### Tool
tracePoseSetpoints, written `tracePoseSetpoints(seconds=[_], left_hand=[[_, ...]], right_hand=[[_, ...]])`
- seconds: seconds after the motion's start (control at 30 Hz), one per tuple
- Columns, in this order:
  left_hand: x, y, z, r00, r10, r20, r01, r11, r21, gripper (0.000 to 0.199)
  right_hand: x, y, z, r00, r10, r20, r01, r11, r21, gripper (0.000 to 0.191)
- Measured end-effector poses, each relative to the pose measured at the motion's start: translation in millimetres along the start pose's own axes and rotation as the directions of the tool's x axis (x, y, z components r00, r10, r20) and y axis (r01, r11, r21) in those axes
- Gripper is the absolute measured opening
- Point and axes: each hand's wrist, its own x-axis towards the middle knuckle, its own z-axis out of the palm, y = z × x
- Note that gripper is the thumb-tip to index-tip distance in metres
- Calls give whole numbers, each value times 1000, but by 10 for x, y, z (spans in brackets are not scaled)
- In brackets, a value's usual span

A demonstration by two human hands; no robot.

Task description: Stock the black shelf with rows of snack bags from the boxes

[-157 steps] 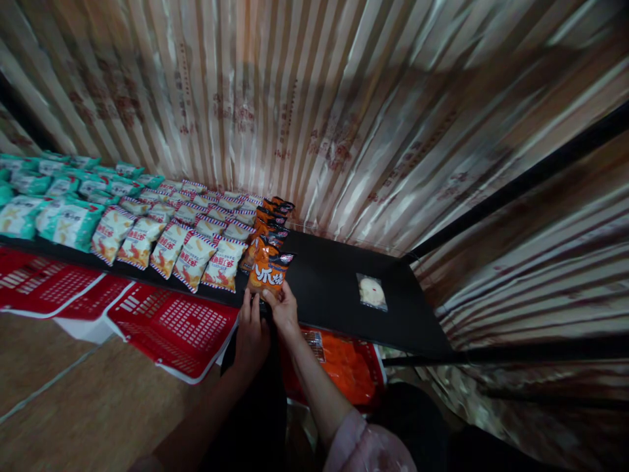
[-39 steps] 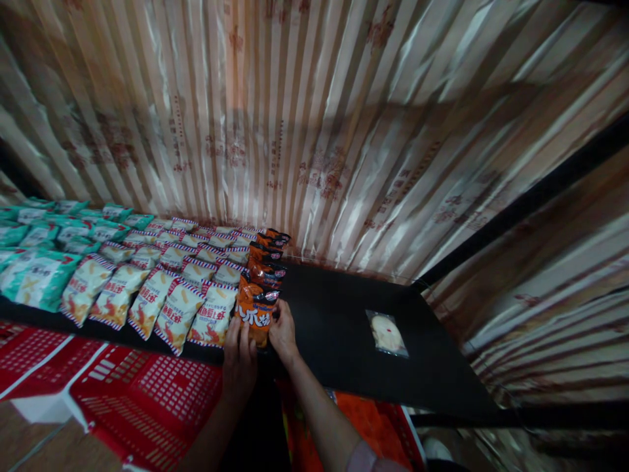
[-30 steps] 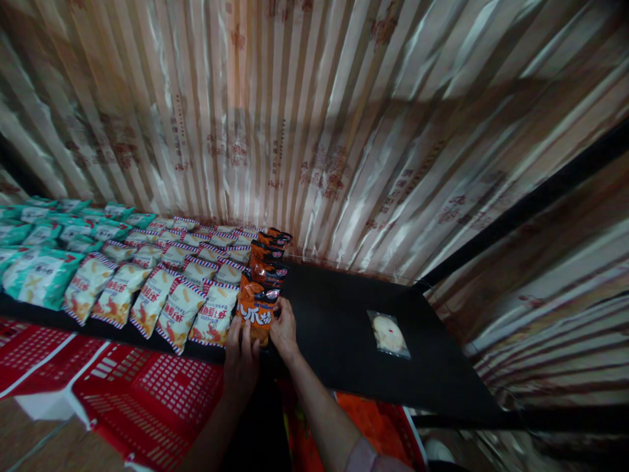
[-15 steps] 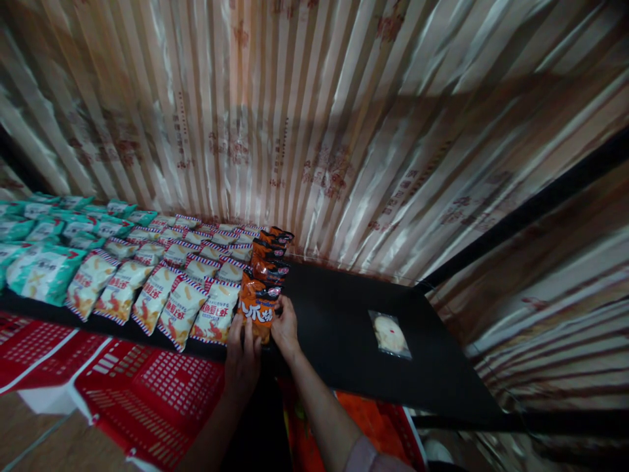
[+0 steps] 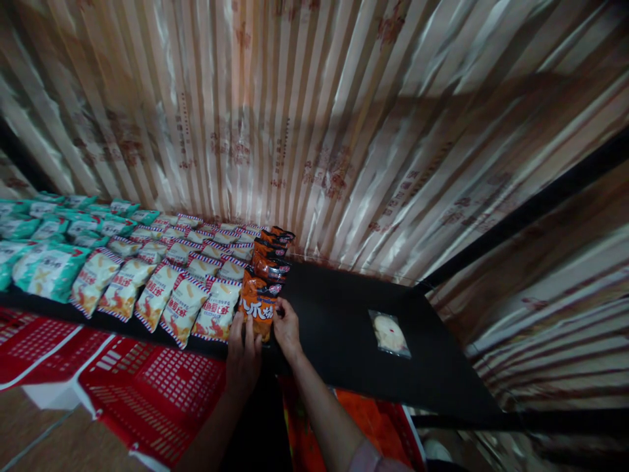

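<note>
An orange and black snack bag (image 5: 256, 301) stands at the front of a short row of matching bags, at the right end of the display. My left hand (image 5: 244, 351) is closed on its lower left part, with fingers against the front and left edge. At the bag's right edge my right hand (image 5: 286, 328) is pinched, thumb and fingers together on it. White snack bags (image 5: 216, 308) with striped edges stand in rows just left of my left hand. Behind the held bag, more orange bags (image 5: 270, 265) lean one behind another.
Turquoise snack bags (image 5: 52, 269) fill the left of the black shelf (image 5: 334, 314). A small clear packet (image 5: 390, 333) lies on its right part. Red baskets (image 5: 157, 387) sit below the front edge, with orange packaging (image 5: 366, 419) at lower right. Pleated sheeting (image 5: 319, 131) hangs behind.
Both hands stay on the orange bag, with only slight shifts. The view has moved a little, so the bags on the left appear slightly further right.
</note>
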Motion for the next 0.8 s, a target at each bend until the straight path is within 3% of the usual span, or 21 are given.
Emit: tracePoseSetpoints(seconds=[0.63, 0.8], left_hand=[[5, 0, -8, 1000, 4, 26, -6, 998, 67, 59], [8, -2, -11, 999, 23, 25, -24, 998, 65, 55]], right_hand=[[18, -57, 37, 999, -40, -10, 39, 995, -90, 15], [14, -113, 10, 998, -2, 59, 6, 998, -57, 16]])
